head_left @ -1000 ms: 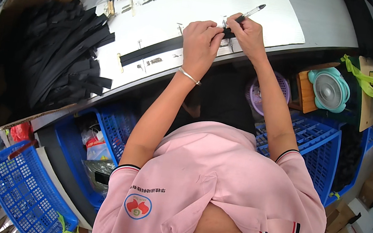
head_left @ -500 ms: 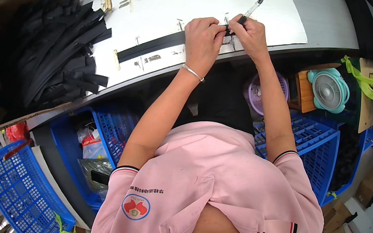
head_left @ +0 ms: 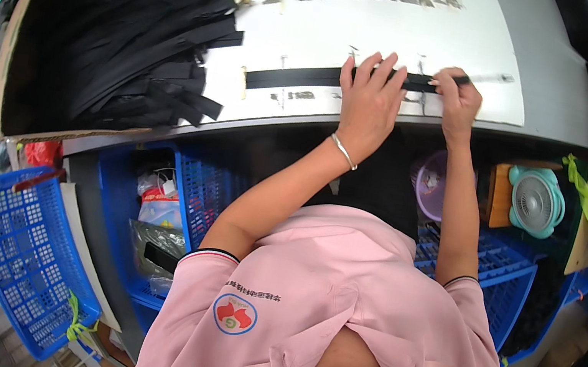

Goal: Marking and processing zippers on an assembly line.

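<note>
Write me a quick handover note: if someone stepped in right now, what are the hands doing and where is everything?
Left hand: flat, fingers spread, pressing the black strip onto the white board.
Right hand: closed around a pen at the strip's right end.
Pile of black strips: in the cardboard tray at left.
Done: one strip laid out and pinned flat.
Left: apparently the marking at the pen end; the pile looks unworked.

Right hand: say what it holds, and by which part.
The right hand grips a pen near its lower end, the rest sticking out to the right. The left hand lies flat, pressing down a black strap on the white sheet.
</note>
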A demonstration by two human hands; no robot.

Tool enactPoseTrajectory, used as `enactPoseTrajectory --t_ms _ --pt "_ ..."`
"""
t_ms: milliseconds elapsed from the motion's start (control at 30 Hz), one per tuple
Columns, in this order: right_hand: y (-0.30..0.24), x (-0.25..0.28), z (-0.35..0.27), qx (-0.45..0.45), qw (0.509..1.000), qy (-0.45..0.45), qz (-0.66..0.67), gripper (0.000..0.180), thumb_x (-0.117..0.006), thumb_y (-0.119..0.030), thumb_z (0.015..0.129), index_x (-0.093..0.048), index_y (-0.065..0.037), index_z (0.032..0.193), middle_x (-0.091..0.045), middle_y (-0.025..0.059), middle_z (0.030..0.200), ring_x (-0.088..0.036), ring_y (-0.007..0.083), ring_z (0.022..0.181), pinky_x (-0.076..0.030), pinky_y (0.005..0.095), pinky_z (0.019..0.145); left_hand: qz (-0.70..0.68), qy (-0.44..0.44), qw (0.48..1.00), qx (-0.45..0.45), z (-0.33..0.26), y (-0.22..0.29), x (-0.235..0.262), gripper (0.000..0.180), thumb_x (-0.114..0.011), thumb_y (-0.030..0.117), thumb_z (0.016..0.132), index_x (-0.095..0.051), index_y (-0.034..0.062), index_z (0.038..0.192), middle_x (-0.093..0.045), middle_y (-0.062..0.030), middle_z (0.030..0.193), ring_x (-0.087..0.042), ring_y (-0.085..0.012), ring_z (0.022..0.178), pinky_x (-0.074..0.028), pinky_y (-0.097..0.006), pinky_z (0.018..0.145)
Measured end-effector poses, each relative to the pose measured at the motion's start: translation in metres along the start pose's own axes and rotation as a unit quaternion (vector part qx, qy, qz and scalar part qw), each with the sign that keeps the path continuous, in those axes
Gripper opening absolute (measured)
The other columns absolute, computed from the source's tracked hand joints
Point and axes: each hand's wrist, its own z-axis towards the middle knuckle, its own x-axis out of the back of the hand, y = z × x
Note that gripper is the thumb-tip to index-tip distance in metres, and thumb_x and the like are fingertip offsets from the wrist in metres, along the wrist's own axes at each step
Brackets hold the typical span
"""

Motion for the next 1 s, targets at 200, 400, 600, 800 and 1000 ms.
enactPoseTrajectory --t_ms 200,400,600,800,1000 --pt "-0.012 -0.014 -0.002 0.053 0.995 0.076 -0.030 0.013 -0.065 -0.010 0.101 -0.074 0.000 0.103 -0.072 0.0035 0.088 -0.062 0.0080 0.076 -0.050 0.0224 0.068 0.011 -0.085 0.996 0.009 0.031 -0.043 -0.008 0.044 -0.063 0.027 0.100 -0.061 0.0095 0.139 -0.048 -0.0161 0.153 -0.041 -0.0345 0.143 -0.020 -0.068 0.117" --pt "-0.019 -0.023 0.000 0.035 0.995 0.013 -0.092 0.026 -0.065 -0.018 0.104 -0.068 -0.009 0.128 -0.075 0.0039 0.100 -0.065 0.0081 0.080 -0.053 0.0222 0.071 -0.037 -0.058 0.998 -0.003 0.060 -0.099 -0.003 0.046 -0.062 0.034 0.100 -0.061 0.0124 0.140 -0.048 -0.0149 0.154 -0.040 -0.0335 0.145 -0.019 -0.066 0.119" --pt "-0.009 -0.023 0.015 0.247 0.942 -0.014 -0.227 0.030 -0.066 -0.017 0.100 -0.067 -0.012 0.130 -0.074 0.0032 0.122 -0.069 0.0198 0.104 -0.052 0.0317 0.096 0.282 0.037 0.956 0.067 0.040 -0.203 0.102 0.043 -0.069 0.030 0.094 -0.065 0.0080 0.131 -0.056 -0.0152 0.144 -0.043 -0.0331 0.142 -0.014 -0.071 0.118" --pt "-0.017 -0.032 0.016 0.230 0.875 -0.118 -0.409 0.050 -0.067 -0.029 0.099 -0.053 -0.011 0.144 -0.057 0.0042 0.149 -0.047 0.0274 0.143 -0.034 0.0423 0.117 0.256 0.055 0.961 0.086 -0.010 -0.237 0.148 0.023 -0.069 0.021 0.095 -0.074 0.0077 0.112 -0.066 -0.0067 0.132 -0.056 -0.0254 0.129 -0.017 -0.061 0.122" --pt "-0.014 -0.034 0.014 0.195 0.851 -0.111 -0.475 0.049 -0.061 -0.034 0.102 -0.054 -0.011 0.144 -0.059 0.0096 0.146 -0.049 0.0283 0.140 -0.035 0.0430 0.116 0.263 0.147 0.951 0.069 -0.018 -0.212 0.153 0.008 -0.075 0.011 0.087 -0.076 0.0126 0.095 -0.072 0.0003 0.113 -0.060 -0.0229 0.126 -0.014 -0.060 0.123"
